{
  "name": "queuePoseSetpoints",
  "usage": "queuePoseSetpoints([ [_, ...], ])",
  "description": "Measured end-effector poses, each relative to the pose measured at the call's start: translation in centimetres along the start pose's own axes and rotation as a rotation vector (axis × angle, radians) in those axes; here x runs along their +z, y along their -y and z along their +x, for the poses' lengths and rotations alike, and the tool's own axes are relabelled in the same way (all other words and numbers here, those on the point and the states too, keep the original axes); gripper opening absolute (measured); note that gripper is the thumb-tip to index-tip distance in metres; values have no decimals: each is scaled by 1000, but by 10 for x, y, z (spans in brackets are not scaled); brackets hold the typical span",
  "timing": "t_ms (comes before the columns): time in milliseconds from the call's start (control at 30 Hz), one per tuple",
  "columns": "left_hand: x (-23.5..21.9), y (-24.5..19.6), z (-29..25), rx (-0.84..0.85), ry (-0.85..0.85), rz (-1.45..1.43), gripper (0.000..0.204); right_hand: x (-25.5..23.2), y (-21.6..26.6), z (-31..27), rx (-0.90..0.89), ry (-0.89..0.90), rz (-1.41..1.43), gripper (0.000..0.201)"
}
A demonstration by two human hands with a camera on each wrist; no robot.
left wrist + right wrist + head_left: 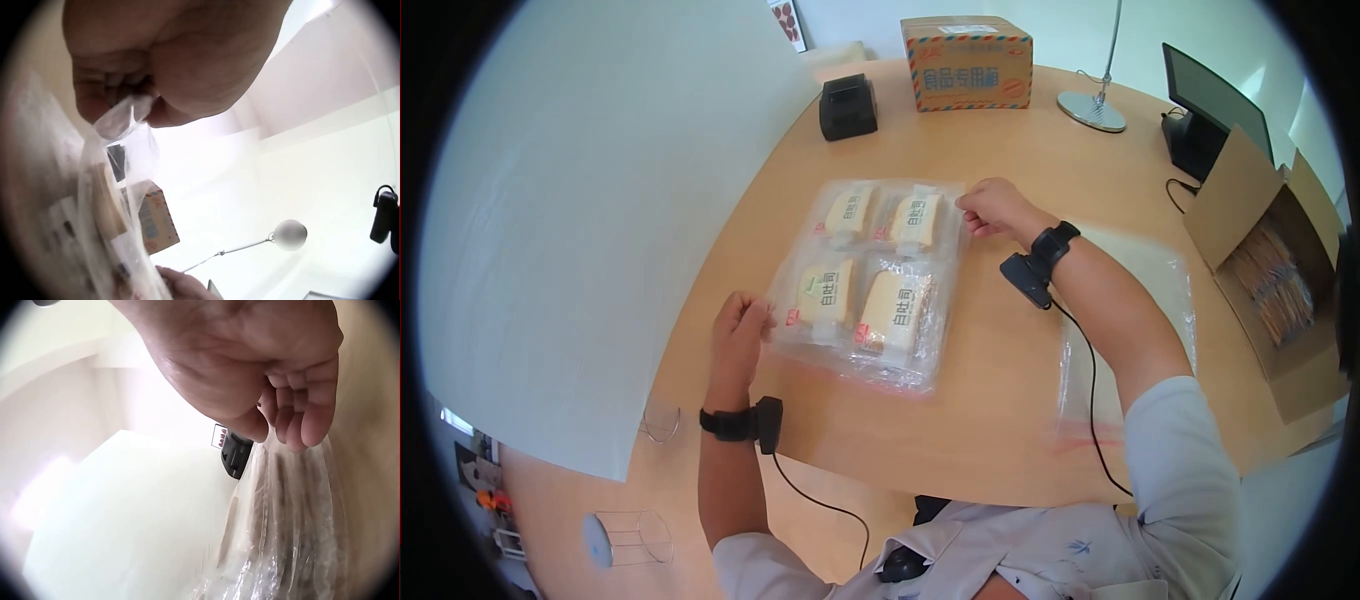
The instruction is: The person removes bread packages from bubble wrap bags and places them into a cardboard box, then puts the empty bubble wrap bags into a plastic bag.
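A clear plastic bag (810, 350) holds several wrapped slices of white bread (890, 312), set out in two rows, with dark Chinese print on their wrappers. My left hand (738, 325) pinches the bag's near left edge; in the left wrist view the film gathers between thumb and fingers. At the far right corner, the fingertips of my right hand (997, 207) pinch the film. Seen from the right wrist, the bag (281, 519) hangs in folds below that right hand (262, 381). Both wrists wear black camera straps.
A flat clear plastic bag (1135, 330) lies right of my right forearm. An open carton (1240, 230) with packed contents stands at the right edge. Behind are a closed carton (970, 75), a black device (847, 107), a lamp base (1092, 111) and a monitor (1215, 95).
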State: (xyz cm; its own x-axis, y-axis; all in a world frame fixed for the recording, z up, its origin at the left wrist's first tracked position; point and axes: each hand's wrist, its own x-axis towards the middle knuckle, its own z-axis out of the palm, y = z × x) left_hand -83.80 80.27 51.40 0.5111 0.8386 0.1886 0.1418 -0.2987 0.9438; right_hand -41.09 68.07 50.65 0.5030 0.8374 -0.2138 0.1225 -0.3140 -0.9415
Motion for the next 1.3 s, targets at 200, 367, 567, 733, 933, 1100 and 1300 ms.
queuePoseSetpoints([
  [200, 12, -4, 9, -183, 14, -168, 20, 3, 8, -10, 22, 19, 94, 22],
  [367, 15, -20, 3, -276, 110, 43, 21, 1, 12, -11, 14, 56, -19, 24],
  [567, 16, -18, 1, -254, 199, 100, 20, 6, 6, -1, -9, -45, 29, 25],
  [733, 14, -8, 2, -268, 151, -10, 16, 5, -2, -7, -3, -37, 268, 27],
  [933, 13, -15, 4, -198, 48, 128, 19, 1, 2, -18, -10, 42, 280, 25],
  [1100, 20, -29, -2, 25, -47, 354, 22, 5, 10, -9, 27, 99, 177, 16],
  [1300, 19, -33, 1, -138, 16, -138, 22, 5, 16, -17, -40, 41, 328, 12],
])
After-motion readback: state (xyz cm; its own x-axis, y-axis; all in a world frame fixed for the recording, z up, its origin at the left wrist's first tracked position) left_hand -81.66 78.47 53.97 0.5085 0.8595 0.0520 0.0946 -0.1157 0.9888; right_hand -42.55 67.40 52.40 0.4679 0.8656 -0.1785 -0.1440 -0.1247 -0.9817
